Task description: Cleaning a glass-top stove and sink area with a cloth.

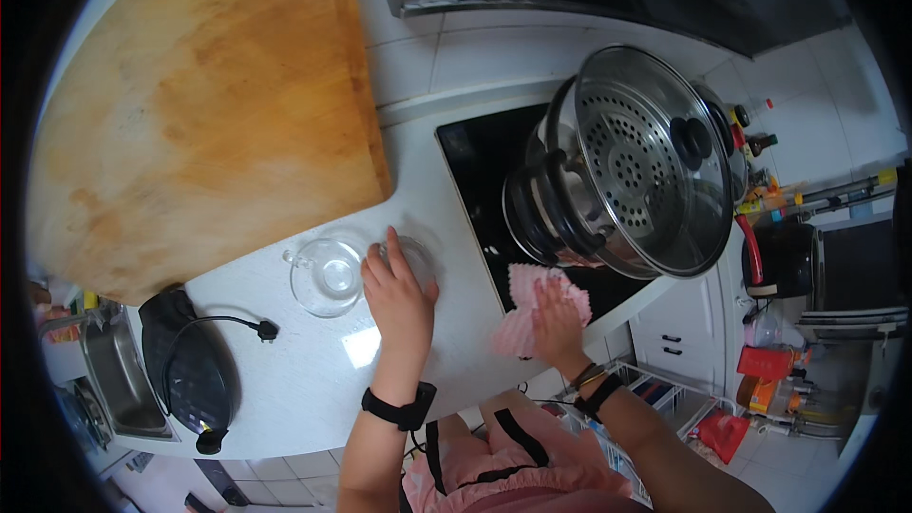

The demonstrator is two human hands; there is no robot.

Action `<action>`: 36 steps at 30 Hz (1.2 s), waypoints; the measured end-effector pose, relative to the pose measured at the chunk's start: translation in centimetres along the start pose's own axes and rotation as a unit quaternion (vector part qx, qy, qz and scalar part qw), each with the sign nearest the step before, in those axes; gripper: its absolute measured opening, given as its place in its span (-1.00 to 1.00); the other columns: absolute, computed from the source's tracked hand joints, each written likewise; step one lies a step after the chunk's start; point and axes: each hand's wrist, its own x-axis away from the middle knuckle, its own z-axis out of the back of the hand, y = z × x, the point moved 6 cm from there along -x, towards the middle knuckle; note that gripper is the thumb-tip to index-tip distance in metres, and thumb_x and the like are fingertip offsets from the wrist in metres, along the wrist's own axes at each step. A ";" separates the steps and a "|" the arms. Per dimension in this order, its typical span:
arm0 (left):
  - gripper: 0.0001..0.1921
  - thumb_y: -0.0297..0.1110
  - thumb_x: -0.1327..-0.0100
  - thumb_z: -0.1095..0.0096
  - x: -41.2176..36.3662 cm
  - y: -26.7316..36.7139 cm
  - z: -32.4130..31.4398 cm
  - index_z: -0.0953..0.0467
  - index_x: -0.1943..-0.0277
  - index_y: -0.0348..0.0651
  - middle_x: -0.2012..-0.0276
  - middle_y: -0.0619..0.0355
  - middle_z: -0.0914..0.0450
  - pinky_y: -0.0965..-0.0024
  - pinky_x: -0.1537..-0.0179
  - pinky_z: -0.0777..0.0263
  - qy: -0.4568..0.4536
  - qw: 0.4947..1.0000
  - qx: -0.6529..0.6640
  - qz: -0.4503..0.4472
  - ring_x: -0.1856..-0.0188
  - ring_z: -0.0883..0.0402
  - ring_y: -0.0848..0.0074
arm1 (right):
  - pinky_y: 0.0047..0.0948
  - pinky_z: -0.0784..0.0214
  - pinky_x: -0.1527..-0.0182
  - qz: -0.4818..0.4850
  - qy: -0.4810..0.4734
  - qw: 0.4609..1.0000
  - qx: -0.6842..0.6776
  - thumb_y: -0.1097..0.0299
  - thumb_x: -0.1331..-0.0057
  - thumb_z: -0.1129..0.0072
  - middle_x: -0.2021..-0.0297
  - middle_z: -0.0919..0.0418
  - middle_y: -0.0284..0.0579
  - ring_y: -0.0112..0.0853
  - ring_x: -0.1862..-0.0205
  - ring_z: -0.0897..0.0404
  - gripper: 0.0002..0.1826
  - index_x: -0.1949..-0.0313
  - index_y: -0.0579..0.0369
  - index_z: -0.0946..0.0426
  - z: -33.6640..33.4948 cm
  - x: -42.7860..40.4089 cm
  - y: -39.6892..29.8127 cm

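My left hand (pixel 399 299) is around the near side of a clear glass cup (pixel 419 256) on the white countertop (pixel 456 342); the hand hides part of it. Just left of that hand stands a second glass cup (pixel 329 278) with a small handle. My right hand (pixel 559 324) lies over a pink cloth (pixel 524 292) with a scalloped edge, pressing it at the front left of the black cooktop (pixel 470 171). Part of the cloth hangs toward the counter's front edge.
A steel steamer pot (pixel 563 221) with a tilted-looking glass lid (pixel 655 228) stands on the cooktop. A large wooden cutting board (pixel 235 121) rises behind the cups. A dark electric appliance (pixel 189 377) with cord and plug (pixel 266 330) sits left, beside a steel sink (pixel 128 377).
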 end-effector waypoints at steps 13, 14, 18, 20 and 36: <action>-0.10 -0.37 0.22 -0.42 -1.7 0.0 -1.3 -0.05 -0.22 -0.24 -0.03 -0.25 -0.19 0.21 -0.06 -0.20 0.059 0.998 0.010 -0.031 -0.05 -0.23 0.01 | -0.16 0.00 -0.16 -0.169 0.195 0.966 -0.008 0.29 -0.20 0.13 -0.08 -0.24 0.06 -0.13 -0.12 -0.20 -0.54 -0.05 0.27 -0.21 1.4 -1.1 5.2; -0.10 -0.35 0.21 -0.41 -1.7 0.1 -1.4 -0.04 -0.23 -0.24 -0.04 -0.26 -0.19 0.20 -0.07 -0.19 0.073 0.996 -0.002 -0.041 -0.05 -0.23 0.00 | -0.18 0.05 -0.19 -0.172 0.210 0.929 -0.250 0.29 -0.20 0.14 -0.11 -0.19 0.04 -0.15 -0.16 -0.15 -0.53 -0.08 0.25 -0.20 -0.7 -0.4 3.7; -0.10 -0.28 0.16 -0.40 -1.1 0.6 -1.0 -0.02 -0.24 -0.23 -0.10 -0.30 -0.14 0.18 -0.13 -0.13 0.074 0.995 -0.017 -0.068 -0.13 -0.17 -0.03 | -0.24 0.22 -0.27 -0.091 0.138 0.986 -0.021 0.25 -0.22 0.18 -0.22 -0.04 0.01 -0.17 -0.26 -0.02 -0.47 -0.16 0.19 -0.12 -0.7 0.1 -2.3; -0.18 -0.31 0.08 -0.34 -0.5 1.6 0.4 -0.04 -0.23 -0.25 -0.14 -0.28 -0.10 0.17 -0.15 -0.10 0.090 0.990 -0.009 -0.109 -0.15 -0.14 -0.04 | -0.21 0.18 -0.27 -0.069 0.121 0.989 -0.052 0.27 -0.20 0.15 -0.22 -0.06 0.02 -0.12 -0.26 -0.02 -0.46 -0.17 0.19 -0.11 0.1 0.5 -1.6; -0.36 -0.54 -0.05 -0.11 15.9 12.4 1.4 -0.07 -0.22 -0.26 -0.21 -0.16 -0.02 0.20 -0.18 -0.07 -0.082 0.990 0.041 -0.103 -0.21 -0.08 0.06 | -0.29 0.04 -0.23 0.075 0.174 0.981 -0.029 0.36 -0.19 0.12 -0.15 -0.22 -0.13 -0.24 -0.19 -0.18 -0.57 -0.09 0.07 -0.25 5.3 3.6 18.3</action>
